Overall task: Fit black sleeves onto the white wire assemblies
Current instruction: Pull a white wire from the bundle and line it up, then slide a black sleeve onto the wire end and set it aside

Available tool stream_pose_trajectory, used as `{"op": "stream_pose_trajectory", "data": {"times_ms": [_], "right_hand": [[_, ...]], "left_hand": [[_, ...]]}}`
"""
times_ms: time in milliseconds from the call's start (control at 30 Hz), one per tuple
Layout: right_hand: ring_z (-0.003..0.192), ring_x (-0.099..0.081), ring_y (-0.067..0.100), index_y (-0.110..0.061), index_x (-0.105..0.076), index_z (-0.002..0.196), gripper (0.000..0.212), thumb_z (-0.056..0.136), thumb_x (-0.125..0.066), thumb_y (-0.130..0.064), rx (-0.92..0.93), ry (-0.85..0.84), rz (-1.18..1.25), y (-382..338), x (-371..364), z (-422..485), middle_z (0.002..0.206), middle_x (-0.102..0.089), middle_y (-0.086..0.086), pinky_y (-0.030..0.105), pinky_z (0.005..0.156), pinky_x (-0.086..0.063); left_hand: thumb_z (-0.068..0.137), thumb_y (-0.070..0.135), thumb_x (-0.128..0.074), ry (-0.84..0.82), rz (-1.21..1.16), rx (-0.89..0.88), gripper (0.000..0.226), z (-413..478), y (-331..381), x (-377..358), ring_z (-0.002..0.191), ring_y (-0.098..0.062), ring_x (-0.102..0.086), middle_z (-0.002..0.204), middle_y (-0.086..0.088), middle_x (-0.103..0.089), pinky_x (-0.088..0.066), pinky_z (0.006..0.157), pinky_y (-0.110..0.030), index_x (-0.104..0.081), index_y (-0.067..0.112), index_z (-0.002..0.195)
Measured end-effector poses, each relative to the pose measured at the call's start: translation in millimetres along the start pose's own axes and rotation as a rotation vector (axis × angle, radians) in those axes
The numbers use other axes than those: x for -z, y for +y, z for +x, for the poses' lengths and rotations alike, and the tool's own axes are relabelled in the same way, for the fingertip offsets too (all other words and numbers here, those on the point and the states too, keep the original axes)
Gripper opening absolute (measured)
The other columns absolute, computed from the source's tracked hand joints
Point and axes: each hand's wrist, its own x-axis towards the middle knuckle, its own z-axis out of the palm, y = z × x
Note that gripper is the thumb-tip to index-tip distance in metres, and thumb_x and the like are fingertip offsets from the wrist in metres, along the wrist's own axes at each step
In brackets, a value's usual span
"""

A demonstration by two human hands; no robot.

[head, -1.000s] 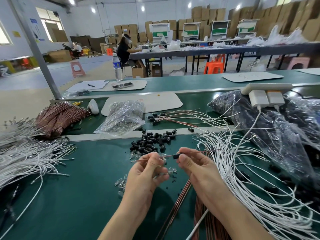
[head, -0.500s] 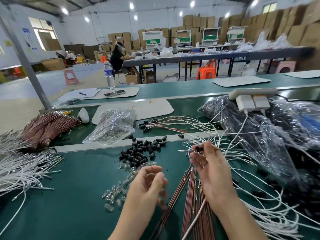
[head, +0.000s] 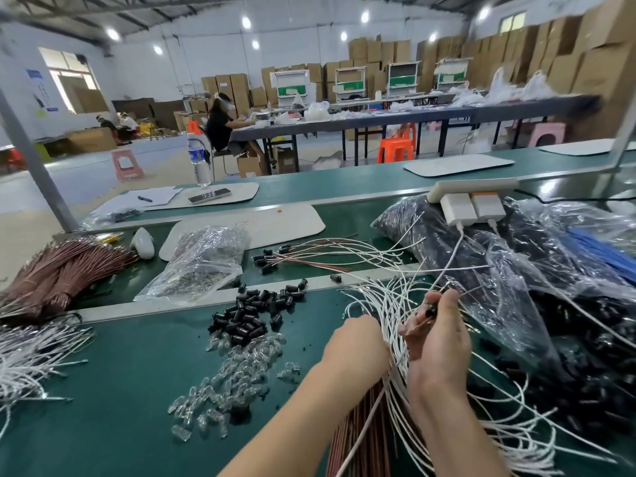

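Head view: the right hand (head: 438, 342) is raised over the desk (head: 113, 380), its grip pinching one black sleeve (head: 430, 309) between thumb and fingertips, with thin wire ends showing just past it. The left hand (head: 356, 346) reaches into the fan of white wires (head: 382, 297) just beside the right hand. Its fingers are buried among the strands, so I cannot tell whether its grip has closed on a wire or only touches them. Spare sleeves (head: 246, 315) lie in a loose heap to the left, with clear caps (head: 237, 370) scattered nearer the person. Brown wires (head: 358, 438) run under both wrists, and a bag (head: 509, 270) of dark parts sits to the right, partly under the white strands. The step in hand looks like picking out a single white wire to meet the sleeve already held. The next move calls for the left hand to separate one strand from its tangled neighbours, bring its end level with the sleeve's bore, and line the two up before pushing. A second strand snagging alongside is the likely nuisance.
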Motion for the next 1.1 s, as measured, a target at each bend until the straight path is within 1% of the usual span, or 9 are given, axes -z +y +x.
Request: {"op": "stream_pose_trajectory", "data": {"times_ms": [167, 333, 467, 600, 767, 867, 967, 1033, 1100], "right_hand": [[0.053, -0.049, 0.006, -0.021, -0.065, 0.086, 0.033, 0.102, -0.05, -0.045, -0.011, -0.014, -0.008, -1.4, -0.1, -2.1, 0.064, -0.055, -0.007, 0.03, 0.06, -0.043], [0.059, -0.05, 0.008, -0.019, -0.069, 0.086, 0.029, 0.091, -0.057, -0.045, -0.085, -0.102, 0.019, -3.6, -3.8, -8.7, 0.069, -0.059, -0.005, 0.026, 0.059, -0.046], [0.061, -0.055, 0.01, -0.022, -0.077, 0.081, 0.028, 0.092, -0.059, -0.04, -0.142, -0.285, 0.054, -3.2, -6.7, -18.3, 0.075, -0.063, 0.0, 0.023, 0.055, -0.052], [0.065, -0.064, 0.014, -0.02, -0.076, 0.085, 0.028, 0.091, -0.057, -0.039, -0.183, -0.441, -0.1, 3.7, -13.9, -29.3, 0.076, -0.067, 0.002, 0.028, 0.063, -0.057], [0.067, -0.066, 0.017, -0.025, -0.078, 0.082, 0.027, 0.086, -0.057, -0.042, -0.175, -0.569, -0.291, 14.3, -20.7, -45.6, 0.077, -0.069, 0.003, 0.029, 0.066, -0.057], [0.067, -0.065, 0.018, -0.017, -0.075, 0.09, 0.032, 0.085, -0.059, -0.043, -0.183, -0.592, -0.311, 18.3, -21.3, -50.1, 0.077, -0.067, 0.002, 0.027, 0.065, -0.058], [0.069, -0.069, 0.021, -0.011, -0.072, 0.096, 0.033, 0.087, -0.058, -0.04, -0.238, -0.562, -0.28, 20.2, -21.8, -49.7, 0.076, -0.068, 0.004, 0.031, 0.069, -0.062], [0.071, -0.071, 0.023, -0.012, -0.074, 0.092, 0.029, 0.089, -0.058, -0.036, -0.285, -0.542, -0.224, 19.4, -22.1, -47.6, 0.076, -0.068, 0.005, 0.032, 0.069, -0.062], [0.07, -0.071, 0.021, -0.012, -0.076, 0.091, 0.026, 0.089, -0.06, -0.032, -0.325, -0.526, -0.167, 19.0, -21.4, -45.9, 0.077, -0.069, 0.006, 0.031, 0.067, -0.062]], "left_hand": [[0.098, 0.022, -0.043, -0.011, -0.281, 0.016, 0.029, -5.5, -7.2, 10.8, 0.05, -0.021, -0.057, 0.065, -0.009, -0.061, -0.053, 0.059, -0.029, -0.046, 0.01, 0.072], [0.103, 0.026, -0.05, 0.329, -0.659, -0.089, 0.021, -28.9, -28.4, 59.1, 0.047, -0.002, -0.054, 0.073, 0.0, -0.061, -0.048, 0.046, -0.016, -0.055, 0.013, 0.088], [0.102, 0.022, -0.052, 0.614, -0.943, -0.084, 0.02, -55.4, -74.9, 104.9, 0.053, -0.01, -0.066, 0.072, -0.006, -0.07, -0.051, 0.049, -0.017, -0.061, 0.007, 0.092], [0.102, 0.023, -0.056, 0.805, -1.209, 0.014, 0.02, -80.4, -146.3, 128.5, 0.057, -0.016, -0.07, 0.072, -0.001, -0.073, -0.054, 0.047, -0.021, -0.063, 0.007, 0.093], [0.102, 0.014, -0.05, 0.845, -1.393, 0.313, 0.018, -96.2, -216.9, 106.0, 0.045, -0.008, -0.066, 0.076, -0.005, -0.064, -0.051, 0.04, -0.017, -0.058, 0.008, 0.087], [0.104, 0.017, -0.052, 0.818, -1.236, 0.47, 0.027, -112.8, -246.4, 83.9, 0.043, -0.011, -0.065, 0.077, -0.014, -0.062, -0.055, 0.042, -0.023, -0.058, 0.002, 0.082], [0.103, 0.037, -0.052, 0.763, -0.523, 0.529, 0.041, -127.7, -253.9, 66.7, 0.043, -0.015, -0.064, 0.056, -0.008, -0.067, -0.049, 0.05, -0.031, -0.059, 0.007, 0.076], [0.099, 0.041, -0.056, 0.767, -0.286, 0.372, 0.035, -131.4, -240.0, 59.1, 0.051, -0.012, -0.064, 0.052, 0.004, -0.064, -0.044, 0.055, -0.031, -0.057, 0.019, 0.072], [0.097, 0.036, -0.06, 0.716, -0.177, 0.108, 0.017, -128.1, -219.1, 49.5, 0.07, 0.001, -0.062, 0.072, 0.016, -0.066, -0.047, 0.064, -0.028, -0.06, 0.03, 0.081]]}}
